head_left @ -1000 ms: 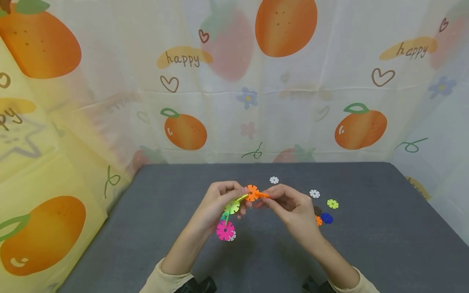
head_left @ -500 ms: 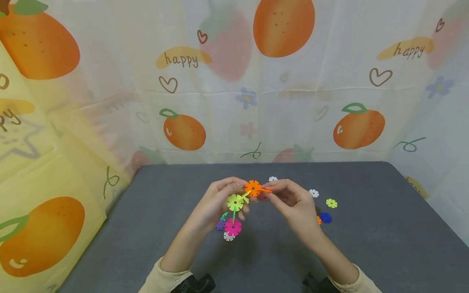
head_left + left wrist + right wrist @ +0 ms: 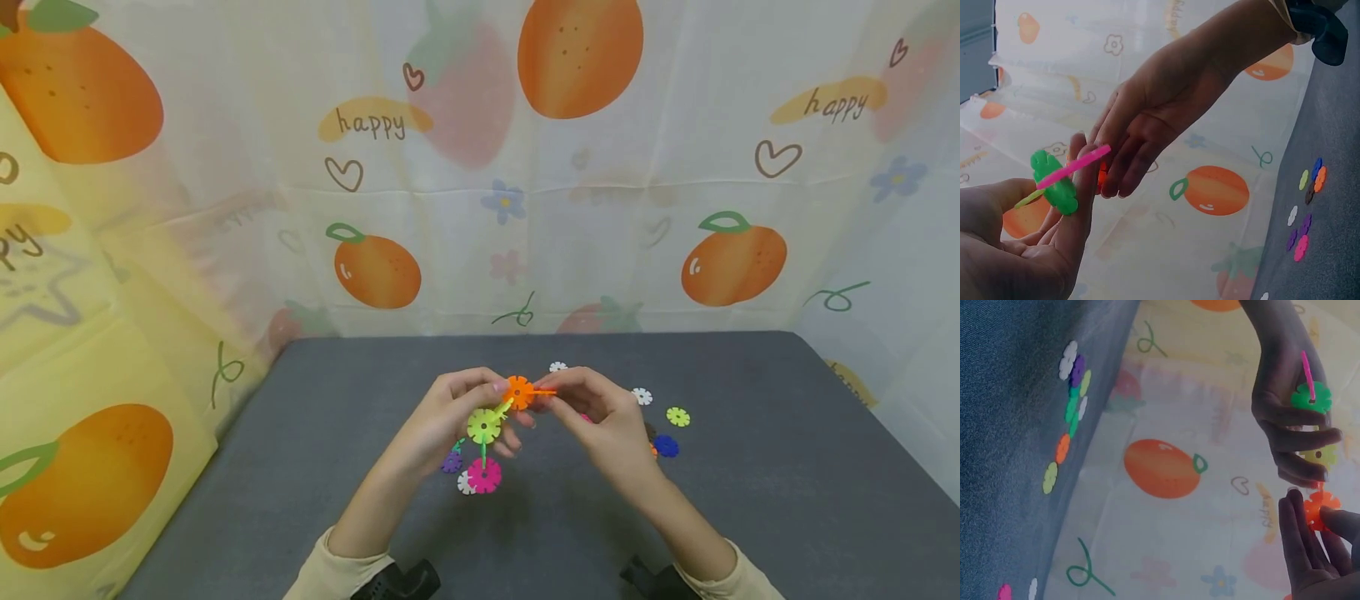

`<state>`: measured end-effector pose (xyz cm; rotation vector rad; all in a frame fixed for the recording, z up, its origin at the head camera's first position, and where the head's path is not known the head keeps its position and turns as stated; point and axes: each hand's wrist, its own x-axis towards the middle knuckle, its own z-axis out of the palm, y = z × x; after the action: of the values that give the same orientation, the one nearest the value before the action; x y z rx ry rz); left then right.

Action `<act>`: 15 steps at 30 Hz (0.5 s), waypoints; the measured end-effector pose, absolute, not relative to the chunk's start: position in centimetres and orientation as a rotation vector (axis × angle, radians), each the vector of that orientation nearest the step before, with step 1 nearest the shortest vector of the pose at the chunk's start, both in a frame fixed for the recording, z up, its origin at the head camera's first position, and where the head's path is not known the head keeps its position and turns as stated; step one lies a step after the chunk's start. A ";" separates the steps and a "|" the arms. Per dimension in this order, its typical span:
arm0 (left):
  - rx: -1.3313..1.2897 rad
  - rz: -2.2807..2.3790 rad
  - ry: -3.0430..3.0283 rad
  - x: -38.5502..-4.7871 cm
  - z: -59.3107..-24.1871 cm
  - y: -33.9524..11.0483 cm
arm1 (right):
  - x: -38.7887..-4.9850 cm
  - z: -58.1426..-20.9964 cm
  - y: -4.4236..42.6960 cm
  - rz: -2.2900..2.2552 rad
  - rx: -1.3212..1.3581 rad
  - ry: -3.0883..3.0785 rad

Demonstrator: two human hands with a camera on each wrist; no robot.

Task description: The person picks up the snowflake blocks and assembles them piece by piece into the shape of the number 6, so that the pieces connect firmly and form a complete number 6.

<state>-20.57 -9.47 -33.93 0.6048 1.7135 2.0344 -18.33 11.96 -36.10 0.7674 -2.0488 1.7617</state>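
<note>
Above the table, my left hand [image 3: 453, 421] pinches a chain of notched, flower-shaped plastic discs. An orange disc [image 3: 519, 392] is at the chain's upper end, with a yellow-green disc [image 3: 483, 426] below it. Lower down hang a green disc [image 3: 1054, 182], slotted crosswise, and a pink disc [image 3: 484, 476]. My right hand [image 3: 600, 421] pinches a second orange disc [image 3: 546, 392], seen edge-on in the head view against the first one. How deep their slots engage is too small to tell. In the right wrist view, an orange disc [image 3: 1321, 511] sits between thumb and fingers.
Loose discs lie on the dark grey table [image 3: 360, 375]: white [image 3: 558, 367], white [image 3: 642, 396], yellow-green [image 3: 678, 417] and blue [image 3: 666, 446] beyond or beside the right hand. Purple [image 3: 451, 462] and white [image 3: 466, 482] ones lie under the chain. A fruit-printed curtain [image 3: 465, 250] stands behind.
The chain has turned and its pink disc swung right, so the purple disc beneath now shows. Both hands rose slightly, then sank a little, staying together at the orange discs.
</note>
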 end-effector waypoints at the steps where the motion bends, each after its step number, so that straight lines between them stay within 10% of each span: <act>1: 0.611 2.037 1.713 -20.6 -34.0 -9.5 | -18.3 -36.1 12.0 1.761 0.771 -2.046; 15: 0.603 2.018 1.867 -20.7 -34.1 -9.5 | -18.3 -36.1 12.1 1.753 0.868 -2.038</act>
<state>-20.73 -9.53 -34.10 0.6033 1.8667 2.0182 -18.32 12.08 -36.10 0.8677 -2.0379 1.7533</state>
